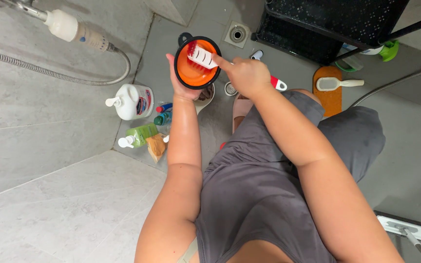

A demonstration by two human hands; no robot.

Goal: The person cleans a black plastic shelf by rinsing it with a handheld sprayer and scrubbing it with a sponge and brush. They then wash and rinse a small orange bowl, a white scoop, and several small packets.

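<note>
Left hand (pixel 183 80) cups an orange funnel-shaped strainer with black rim (pixel 197 62) from below; fingers wrapped round its underside, grip closed on it, held up over the grey tile floor (pixel 74 195). Small black loop handle sticks out at the rim's far-left edge.

Right hand (pixel 247 75) holds a scrub brush (pixel 201 56), white back, red bristles, red-and-white handle poking out behind the fist. Grip closed round the handle, index finger stretched out along the brush back. Bristles pressed inside the orange bowl, brush head lying across its upper half.

On the floor at left: white pump jug (pixel 131 101), green pump bottle (pixel 137 136), small bottles between them. Shower hose (pixel 49 73) runs along the wall. Floor drain (pixel 238 34) beyond the strainer, black rack (pixel 327 24) beside it. Second white brush (pixel 334 84) lies on an orange mat (pixel 328 100), well apart at right.
</note>
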